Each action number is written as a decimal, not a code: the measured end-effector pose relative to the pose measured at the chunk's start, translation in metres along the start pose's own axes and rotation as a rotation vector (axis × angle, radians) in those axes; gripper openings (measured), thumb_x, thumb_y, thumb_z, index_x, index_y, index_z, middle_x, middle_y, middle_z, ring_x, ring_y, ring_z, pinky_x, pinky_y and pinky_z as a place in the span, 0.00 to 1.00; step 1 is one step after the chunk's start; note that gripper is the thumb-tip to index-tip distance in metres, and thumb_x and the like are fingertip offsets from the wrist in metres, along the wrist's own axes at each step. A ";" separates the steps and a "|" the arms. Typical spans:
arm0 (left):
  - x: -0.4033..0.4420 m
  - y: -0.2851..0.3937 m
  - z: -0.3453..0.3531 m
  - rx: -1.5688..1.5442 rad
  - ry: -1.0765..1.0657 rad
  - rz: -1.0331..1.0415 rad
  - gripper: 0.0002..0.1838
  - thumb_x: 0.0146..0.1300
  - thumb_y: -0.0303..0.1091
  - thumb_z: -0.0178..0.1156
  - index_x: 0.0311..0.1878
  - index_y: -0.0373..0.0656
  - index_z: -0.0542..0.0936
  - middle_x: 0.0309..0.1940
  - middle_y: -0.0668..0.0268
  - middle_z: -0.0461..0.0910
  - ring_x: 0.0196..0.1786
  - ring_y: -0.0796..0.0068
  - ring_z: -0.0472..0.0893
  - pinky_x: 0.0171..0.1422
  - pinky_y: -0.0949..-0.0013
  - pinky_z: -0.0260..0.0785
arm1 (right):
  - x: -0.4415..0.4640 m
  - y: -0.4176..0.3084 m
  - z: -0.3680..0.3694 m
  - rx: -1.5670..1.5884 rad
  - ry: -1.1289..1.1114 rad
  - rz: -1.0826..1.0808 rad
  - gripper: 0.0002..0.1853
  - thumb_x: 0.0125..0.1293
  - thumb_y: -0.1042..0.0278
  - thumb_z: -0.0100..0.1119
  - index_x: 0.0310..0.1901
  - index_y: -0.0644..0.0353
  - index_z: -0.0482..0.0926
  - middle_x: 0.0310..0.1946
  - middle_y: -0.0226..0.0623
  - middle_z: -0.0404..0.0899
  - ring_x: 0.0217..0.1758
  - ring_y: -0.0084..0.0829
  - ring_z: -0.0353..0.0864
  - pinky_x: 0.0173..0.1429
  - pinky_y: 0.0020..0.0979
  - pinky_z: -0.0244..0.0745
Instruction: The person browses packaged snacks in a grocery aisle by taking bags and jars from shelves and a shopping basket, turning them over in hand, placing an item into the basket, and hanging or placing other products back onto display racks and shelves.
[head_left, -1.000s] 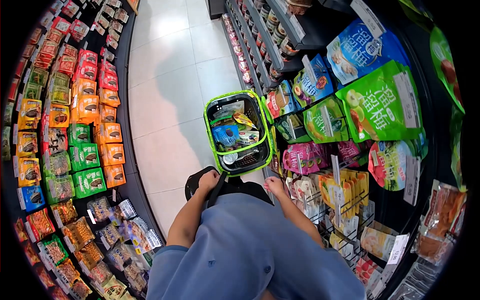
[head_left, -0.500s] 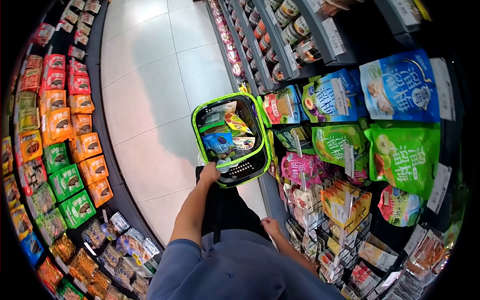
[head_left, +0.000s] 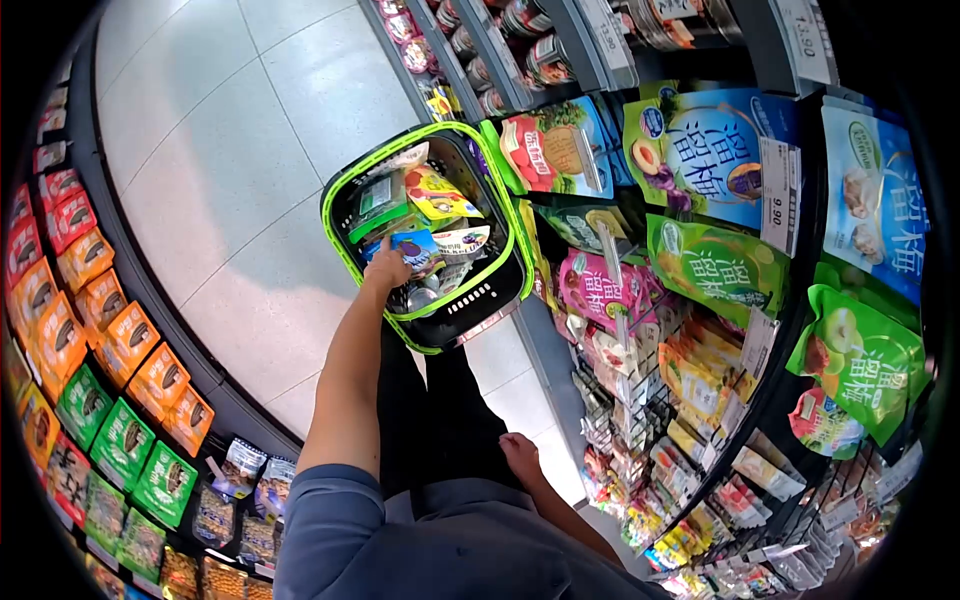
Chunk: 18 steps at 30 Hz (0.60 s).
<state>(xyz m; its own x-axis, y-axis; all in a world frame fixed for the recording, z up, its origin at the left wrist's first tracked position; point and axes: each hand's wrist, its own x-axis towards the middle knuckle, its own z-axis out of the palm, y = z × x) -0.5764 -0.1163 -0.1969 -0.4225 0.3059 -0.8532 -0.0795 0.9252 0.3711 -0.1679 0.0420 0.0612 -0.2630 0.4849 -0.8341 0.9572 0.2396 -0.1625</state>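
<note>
Many shelved packets (head_left: 165, 485), pale tiled floor (head_left: 230, 310), green-rimmed basket (head_left: 460, 318)

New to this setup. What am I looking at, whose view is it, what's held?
No robot here: a person works bare-handed, and the only view is from a head-worn camera looking forward and down.

The left hand reaches into a black shopping basket with a green rim, its fingers at a blue packet; whether it grips is unclear. A yellow packet lies there too.

The right hand is curled near the leg, nothing visible in it. Shelves of packaged goods flank the aisle.
</note>
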 end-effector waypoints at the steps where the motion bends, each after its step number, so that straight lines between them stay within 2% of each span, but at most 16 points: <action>1: -0.003 0.000 0.001 -0.029 0.019 0.005 0.29 0.58 0.43 0.62 0.64 0.49 0.75 0.77 0.55 0.48 0.70 0.48 0.66 0.68 0.53 0.67 | -0.003 -0.005 0.004 0.004 0.008 -0.003 0.12 0.63 0.63 0.61 0.43 0.59 0.84 0.36 0.38 0.85 0.40 0.28 0.83 0.48 0.28 0.76; 2: -0.005 -0.002 0.005 -0.016 0.008 0.010 0.29 0.58 0.43 0.62 0.64 0.49 0.75 0.77 0.55 0.48 0.70 0.48 0.66 0.68 0.53 0.67 | -0.007 -0.011 0.008 0.015 0.009 0.010 0.12 0.63 0.63 0.61 0.43 0.59 0.84 0.36 0.38 0.85 0.40 0.28 0.83 0.48 0.28 0.76; 4: -0.007 -0.004 0.009 -0.028 0.153 0.058 0.29 0.57 0.41 0.64 0.63 0.49 0.74 0.76 0.54 0.49 0.67 0.48 0.69 0.67 0.53 0.68 | -0.011 -0.031 0.011 0.038 -0.015 0.036 0.12 0.63 0.63 0.61 0.43 0.60 0.84 0.36 0.38 0.85 0.41 0.27 0.83 0.48 0.28 0.76; 5: -0.004 -0.005 0.006 -0.018 0.157 0.065 0.29 0.57 0.41 0.64 0.63 0.49 0.74 0.76 0.54 0.49 0.67 0.48 0.69 0.67 0.53 0.68 | -0.010 -0.038 0.013 0.049 -0.011 0.034 0.12 0.63 0.63 0.61 0.43 0.60 0.84 0.36 0.38 0.85 0.41 0.27 0.83 0.48 0.28 0.76; 8: 0.000 -0.005 0.005 -0.006 0.175 0.051 0.29 0.56 0.41 0.65 0.63 0.49 0.73 0.73 0.52 0.53 0.63 0.51 0.74 0.65 0.54 0.69 | -0.008 -0.041 0.020 0.064 -0.029 0.011 0.12 0.64 0.63 0.61 0.43 0.61 0.83 0.36 0.38 0.85 0.41 0.27 0.83 0.48 0.27 0.76; 9: 0.007 -0.008 0.008 -0.004 0.201 0.064 0.28 0.56 0.41 0.65 0.61 0.48 0.75 0.70 0.52 0.59 0.62 0.53 0.75 0.64 0.55 0.70 | -0.003 -0.033 0.027 0.135 -0.032 -0.013 0.11 0.64 0.64 0.60 0.42 0.62 0.83 0.35 0.37 0.85 0.40 0.26 0.83 0.48 0.26 0.76; 12: 0.028 -0.019 0.010 -0.004 0.082 0.070 0.26 0.57 0.41 0.64 0.60 0.47 0.77 0.68 0.52 0.63 0.61 0.53 0.75 0.64 0.56 0.70 | -0.003 -0.033 0.031 0.183 -0.037 -0.022 0.11 0.65 0.65 0.60 0.42 0.62 0.83 0.35 0.37 0.85 0.40 0.26 0.84 0.48 0.25 0.76; 13: 0.028 -0.020 0.012 -0.007 0.143 0.091 0.19 0.59 0.38 0.61 0.53 0.44 0.79 0.62 0.52 0.70 0.59 0.52 0.76 0.62 0.55 0.71 | -0.006 -0.037 0.031 0.159 -0.043 -0.011 0.11 0.65 0.65 0.59 0.42 0.63 0.83 0.35 0.37 0.85 0.40 0.26 0.84 0.48 0.25 0.76; 14: 0.023 -0.021 0.016 -0.002 0.141 0.089 0.19 0.59 0.38 0.61 0.53 0.44 0.79 0.62 0.52 0.70 0.59 0.52 0.76 0.62 0.55 0.71 | -0.008 -0.041 0.029 0.163 -0.046 -0.008 0.11 0.65 0.65 0.59 0.42 0.63 0.83 0.35 0.37 0.85 0.40 0.26 0.84 0.48 0.25 0.76; 16: -0.011 -0.009 0.006 -0.051 0.151 0.090 0.12 0.60 0.34 0.58 0.46 0.43 0.79 0.54 0.50 0.77 0.55 0.50 0.79 0.58 0.54 0.73 | -0.008 -0.049 0.027 0.139 -0.046 0.002 0.11 0.65 0.66 0.58 0.43 0.63 0.83 0.35 0.37 0.85 0.41 0.25 0.84 0.48 0.25 0.76; 17: -0.013 -0.012 0.022 -0.106 0.238 0.084 0.08 0.61 0.32 0.56 0.42 0.42 0.79 0.47 0.51 0.81 0.51 0.48 0.80 0.55 0.52 0.74 | -0.004 -0.048 0.030 0.157 -0.046 -0.009 0.11 0.66 0.67 0.58 0.43 0.64 0.82 0.35 0.37 0.85 0.41 0.25 0.84 0.49 0.25 0.76; 18: -0.010 -0.019 0.041 -0.057 0.248 0.118 0.09 0.62 0.32 0.54 0.42 0.43 0.79 0.46 0.51 0.82 0.50 0.48 0.81 0.54 0.50 0.74 | 0.001 -0.041 0.034 0.175 -0.046 -0.019 0.11 0.66 0.67 0.58 0.44 0.64 0.82 0.35 0.38 0.85 0.41 0.25 0.84 0.49 0.25 0.76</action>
<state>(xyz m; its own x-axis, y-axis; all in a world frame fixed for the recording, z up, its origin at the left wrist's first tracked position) -0.5336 -0.1277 -0.2106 -0.6397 0.3395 -0.6896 -0.0643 0.8704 0.4881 -0.2038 0.0041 0.0490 -0.2791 0.4419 -0.8526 0.9597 0.0965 -0.2641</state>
